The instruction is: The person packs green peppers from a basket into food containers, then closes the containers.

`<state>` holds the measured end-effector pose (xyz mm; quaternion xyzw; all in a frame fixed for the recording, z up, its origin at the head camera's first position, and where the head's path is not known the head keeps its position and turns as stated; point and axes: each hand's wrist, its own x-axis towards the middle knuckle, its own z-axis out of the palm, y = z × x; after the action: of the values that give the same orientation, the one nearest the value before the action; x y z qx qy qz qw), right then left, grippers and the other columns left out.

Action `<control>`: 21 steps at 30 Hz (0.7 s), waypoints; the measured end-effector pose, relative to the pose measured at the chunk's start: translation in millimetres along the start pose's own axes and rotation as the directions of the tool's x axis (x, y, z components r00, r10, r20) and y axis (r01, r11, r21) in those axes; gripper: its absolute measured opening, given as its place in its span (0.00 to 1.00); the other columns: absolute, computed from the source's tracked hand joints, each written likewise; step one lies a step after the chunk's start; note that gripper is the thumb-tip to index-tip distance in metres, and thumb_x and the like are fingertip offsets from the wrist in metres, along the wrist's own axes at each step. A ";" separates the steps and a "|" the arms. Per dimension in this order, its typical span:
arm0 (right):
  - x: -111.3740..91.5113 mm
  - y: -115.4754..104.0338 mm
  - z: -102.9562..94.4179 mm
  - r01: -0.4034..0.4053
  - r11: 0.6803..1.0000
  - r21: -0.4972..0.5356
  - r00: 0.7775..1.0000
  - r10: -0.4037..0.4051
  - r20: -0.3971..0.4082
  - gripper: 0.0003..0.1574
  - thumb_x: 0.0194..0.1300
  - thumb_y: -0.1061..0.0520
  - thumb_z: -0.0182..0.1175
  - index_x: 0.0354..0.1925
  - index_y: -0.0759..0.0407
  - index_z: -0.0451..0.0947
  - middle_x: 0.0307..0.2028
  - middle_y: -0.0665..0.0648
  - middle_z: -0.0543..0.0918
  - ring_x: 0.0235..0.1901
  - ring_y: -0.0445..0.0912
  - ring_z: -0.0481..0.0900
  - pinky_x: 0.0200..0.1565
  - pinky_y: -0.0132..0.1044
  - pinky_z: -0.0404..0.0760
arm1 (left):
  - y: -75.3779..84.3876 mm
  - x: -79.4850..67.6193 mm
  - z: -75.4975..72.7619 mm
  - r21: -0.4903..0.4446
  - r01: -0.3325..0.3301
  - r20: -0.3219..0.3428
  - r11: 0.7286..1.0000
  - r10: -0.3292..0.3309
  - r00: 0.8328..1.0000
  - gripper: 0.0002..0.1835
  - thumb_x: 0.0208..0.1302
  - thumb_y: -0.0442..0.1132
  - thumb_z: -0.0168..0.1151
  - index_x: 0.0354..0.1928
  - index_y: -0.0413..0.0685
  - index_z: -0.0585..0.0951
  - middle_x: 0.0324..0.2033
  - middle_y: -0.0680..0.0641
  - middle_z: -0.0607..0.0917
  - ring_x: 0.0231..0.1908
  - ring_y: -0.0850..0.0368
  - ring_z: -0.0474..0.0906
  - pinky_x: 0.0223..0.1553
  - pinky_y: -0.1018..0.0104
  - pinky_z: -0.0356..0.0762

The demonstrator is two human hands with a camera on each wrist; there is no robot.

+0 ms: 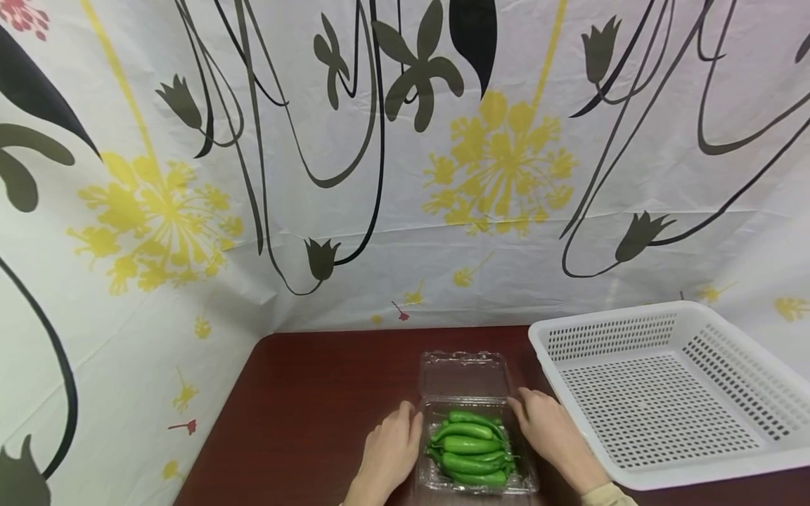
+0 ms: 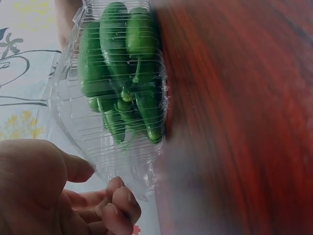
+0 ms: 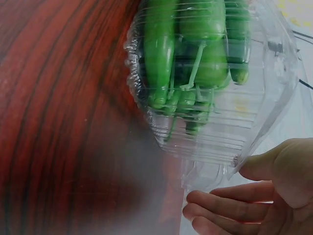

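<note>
A clear plastic clamshell box (image 1: 528, 485) with several green peppers (image 1: 471, 445) stands on the dark red table. Its transparent lid (image 1: 465, 376) is folded back on the far side. My left hand (image 1: 391, 443) is at the box's left side, its thumb at the rim near the hinge and its fingers loosely bent by the lid's corner. On the opposite side is my right hand (image 1: 547, 429), thumb against the rim (image 3: 239, 159) and fingers fairly straight beside the lid. The wrist views show the peppers through the ribbed box walls.
A white perforated plastic basket (image 1: 658, 407) stands on the table to the right, close to my right forearm. Brown-red wood table (image 1: 304, 407) extends to the left of the box. Behind hangs a white flower-patterned cloth (image 1: 405, 281).
</note>
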<state>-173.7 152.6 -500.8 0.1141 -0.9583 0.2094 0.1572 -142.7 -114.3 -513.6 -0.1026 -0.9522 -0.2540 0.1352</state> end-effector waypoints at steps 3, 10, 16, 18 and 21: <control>-0.2 0.4 -0.7 -0.019 1.000 0.014 0.999 0.019 0.027 0.11 0.69 0.58 0.63 0.37 0.67 0.79 0.27 0.61 0.82 0.30 0.59 0.84 0.35 0.56 0.80 | -0.6 0.2 2.3 -0.010 -0.007 0.003 1.000 0.007 1.000 0.09 0.76 0.45 0.53 0.40 0.49 0.77 0.23 0.54 0.80 0.22 0.52 0.81 0.19 0.60 0.70; 1.5 1.9 -0.6 -0.046 0.998 0.033 0.998 0.044 0.047 0.11 0.70 0.57 0.63 0.32 0.63 0.79 0.25 0.59 0.82 0.28 0.59 0.83 0.33 0.56 0.80 | -1.3 2.3 4.3 -0.029 -0.013 0.013 0.999 0.014 1.000 0.09 0.76 0.45 0.54 0.41 0.49 0.77 0.27 0.53 0.81 0.25 0.51 0.83 0.21 0.60 0.73; 2.6 2.3 0.6 -0.050 0.997 0.052 0.998 0.048 0.035 0.09 0.69 0.58 0.64 0.32 0.62 0.79 0.24 0.55 0.81 0.26 0.53 0.82 0.31 0.52 0.80 | -0.4 3.9 4.1 -0.067 -0.010 0.003 0.998 0.010 1.000 0.10 0.75 0.43 0.56 0.46 0.45 0.80 0.34 0.49 0.83 0.25 0.54 0.82 0.21 0.61 0.74; 2.7 2.5 1.4 -0.036 0.997 0.066 0.999 0.036 0.010 0.08 0.67 0.58 0.65 0.33 0.62 0.80 0.24 0.54 0.82 0.26 0.52 0.82 0.32 0.51 0.80 | -0.2 4.9 4.7 -0.081 -0.009 -0.004 0.997 0.009 1.000 0.11 0.74 0.42 0.57 0.48 0.43 0.80 0.34 0.50 0.82 0.24 0.58 0.79 0.21 0.63 0.73; 2.4 2.6 3.4 -0.008 0.997 0.082 0.999 0.011 -0.039 0.07 0.65 0.60 0.67 0.34 0.63 0.80 0.26 0.55 0.83 0.27 0.52 0.82 0.33 0.51 0.81 | -0.3 6.9 5.7 -0.101 -0.010 -0.010 0.995 0.009 1.000 0.11 0.74 0.42 0.57 0.49 0.42 0.81 0.34 0.52 0.79 0.21 0.63 0.73 0.20 0.66 0.70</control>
<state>-177.5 153.0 -503.9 0.1116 -0.9461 0.2517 0.1703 -150.5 -110.7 -516.4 -0.1127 -0.9369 -0.3019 0.1358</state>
